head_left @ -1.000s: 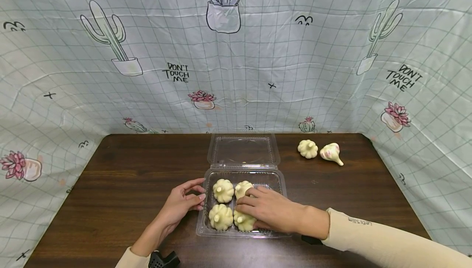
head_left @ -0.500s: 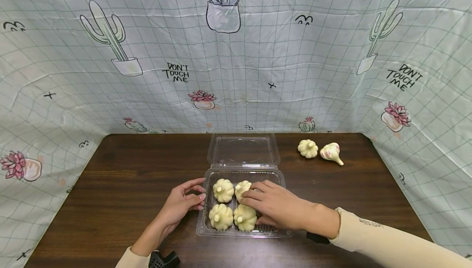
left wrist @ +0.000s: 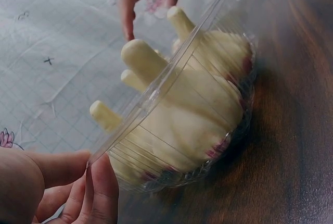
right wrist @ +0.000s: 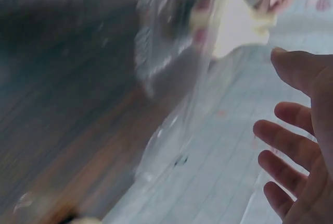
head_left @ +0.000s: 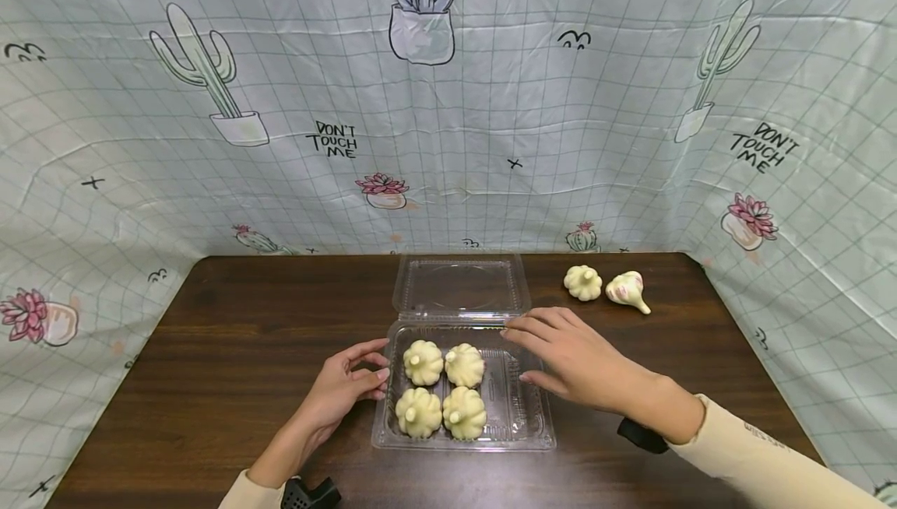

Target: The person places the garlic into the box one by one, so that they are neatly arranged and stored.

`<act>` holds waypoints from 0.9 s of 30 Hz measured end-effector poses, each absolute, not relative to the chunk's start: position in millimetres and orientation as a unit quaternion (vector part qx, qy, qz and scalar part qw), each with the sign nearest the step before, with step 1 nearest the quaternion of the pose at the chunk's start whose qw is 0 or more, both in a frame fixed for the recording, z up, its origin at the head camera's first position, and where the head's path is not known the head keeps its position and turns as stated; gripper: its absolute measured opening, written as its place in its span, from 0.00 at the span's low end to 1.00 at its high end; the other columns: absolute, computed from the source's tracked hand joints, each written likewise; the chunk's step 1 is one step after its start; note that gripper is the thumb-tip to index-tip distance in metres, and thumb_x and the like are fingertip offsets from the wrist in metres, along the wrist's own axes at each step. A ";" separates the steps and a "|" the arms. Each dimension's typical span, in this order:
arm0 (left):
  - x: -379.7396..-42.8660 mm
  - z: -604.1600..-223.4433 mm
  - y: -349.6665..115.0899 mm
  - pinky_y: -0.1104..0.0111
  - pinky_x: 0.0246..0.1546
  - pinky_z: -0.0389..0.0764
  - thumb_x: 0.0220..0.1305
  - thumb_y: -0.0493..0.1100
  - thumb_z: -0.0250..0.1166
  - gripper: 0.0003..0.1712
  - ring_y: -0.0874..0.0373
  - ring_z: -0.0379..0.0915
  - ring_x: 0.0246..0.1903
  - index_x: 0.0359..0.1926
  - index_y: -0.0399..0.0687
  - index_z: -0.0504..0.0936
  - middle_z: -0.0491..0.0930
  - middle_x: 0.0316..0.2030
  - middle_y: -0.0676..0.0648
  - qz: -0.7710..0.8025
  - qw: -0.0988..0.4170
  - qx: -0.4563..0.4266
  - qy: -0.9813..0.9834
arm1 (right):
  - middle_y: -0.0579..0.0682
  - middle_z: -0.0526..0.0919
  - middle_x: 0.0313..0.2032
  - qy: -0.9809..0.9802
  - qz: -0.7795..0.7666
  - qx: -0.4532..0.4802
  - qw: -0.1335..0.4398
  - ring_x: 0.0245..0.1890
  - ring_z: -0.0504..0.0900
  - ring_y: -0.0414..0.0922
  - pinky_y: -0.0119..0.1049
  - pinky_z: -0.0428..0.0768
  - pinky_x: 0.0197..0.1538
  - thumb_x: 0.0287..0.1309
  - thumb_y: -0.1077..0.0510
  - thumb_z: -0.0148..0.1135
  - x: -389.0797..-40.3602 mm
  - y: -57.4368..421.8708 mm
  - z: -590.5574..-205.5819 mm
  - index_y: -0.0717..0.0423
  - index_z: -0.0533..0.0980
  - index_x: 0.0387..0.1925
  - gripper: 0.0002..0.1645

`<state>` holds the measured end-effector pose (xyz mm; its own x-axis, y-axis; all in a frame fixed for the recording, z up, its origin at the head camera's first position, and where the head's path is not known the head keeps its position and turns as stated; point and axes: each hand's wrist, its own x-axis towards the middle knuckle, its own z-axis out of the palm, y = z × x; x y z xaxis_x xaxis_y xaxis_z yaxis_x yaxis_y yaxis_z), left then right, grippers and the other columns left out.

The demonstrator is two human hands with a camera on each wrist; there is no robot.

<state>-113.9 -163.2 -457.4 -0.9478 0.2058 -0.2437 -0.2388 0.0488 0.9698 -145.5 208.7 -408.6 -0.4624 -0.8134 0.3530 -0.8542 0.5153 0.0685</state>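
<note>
A clear plastic clamshell container holds several garlic bulbs in two columns on its left side, stems up. Its bare ribbed floor shows on the right. My left hand pinches the container's left rim between thumb and fingers, as the left wrist view shows at the rim. Over the right rim hovers my right hand, fingers spread and holding nothing. In the right wrist view those fingers are apart from the container wall.
The clear lid lies folded back behind the container. Two more garlic bulbs, one stem-up and one on its side, rest at the back right of the dark wooden table. A patterned cloth encloses the back and sides.
My right hand has let go of the front garlic bulb of the second column and moved right and up to the container's right rim. The left hand has stayed in place.
</note>
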 end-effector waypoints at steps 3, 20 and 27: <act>-113.4 -457.4 -163.4 0.71 0.38 0.88 0.75 0.29 0.63 0.32 0.62 0.81 0.34 0.76 0.29 0.66 0.76 0.50 0.41 0.689 0.161 -0.014 0.707 | 0.55 0.81 0.64 -0.864 0.068 0.463 0.184 0.62 0.78 0.56 0.55 0.78 0.62 0.54 0.49 0.82 -150.9 222.6 -409.2 0.58 0.77 0.66 0.41; -113.0 -458.0 -162.9 0.71 0.39 0.88 0.75 0.29 0.62 0.33 0.63 0.81 0.34 0.76 0.30 0.65 0.75 0.51 0.41 0.690 0.161 -0.009 0.706 | 0.65 0.74 0.69 -0.913 0.062 0.344 0.212 0.62 0.75 0.68 0.68 0.74 0.61 0.74 0.39 0.63 -181.6 299.8 -421.9 0.63 0.72 0.69 0.38; -112.3 -457.4 -162.0 0.71 0.38 0.88 0.75 0.29 0.63 0.32 0.63 0.81 0.34 0.76 0.30 0.66 0.76 0.51 0.41 0.690 0.159 -0.013 0.706 | 0.67 0.71 0.70 -0.935 0.056 0.297 0.186 0.64 0.73 0.68 0.69 0.72 0.62 0.59 0.52 0.78 -190.3 320.4 -422.1 0.64 0.70 0.72 0.44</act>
<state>-112.3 -162.0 -457.4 -0.9489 0.2012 -0.2431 -0.2382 0.0483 0.9700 -190.3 320.4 -422.1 -0.7550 -0.5342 0.3803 -0.5755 0.8178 0.0063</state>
